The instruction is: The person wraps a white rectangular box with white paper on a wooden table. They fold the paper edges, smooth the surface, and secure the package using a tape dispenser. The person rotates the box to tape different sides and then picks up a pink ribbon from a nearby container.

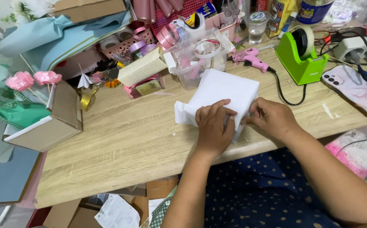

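Observation:
A white box wrapped in white paper (223, 90) lies on the wooden table (120, 139), near its front edge. My left hand (213, 126) presses down on the near end of the box, fingers folded over the paper. My right hand (272, 118) holds the box's right near corner, fingertips pinching the paper fold there. A loose flap of white paper sticks out at the box's left side.
A green tape dispenser (301, 55), a pink glue gun (251, 58) with black cord and a phone (358, 88) sit at right. Clear plastic containers (196, 59), ribbon rolls and a pink basket crowd the back. A cardboard box (52, 122) with pink paper flowers stands at left.

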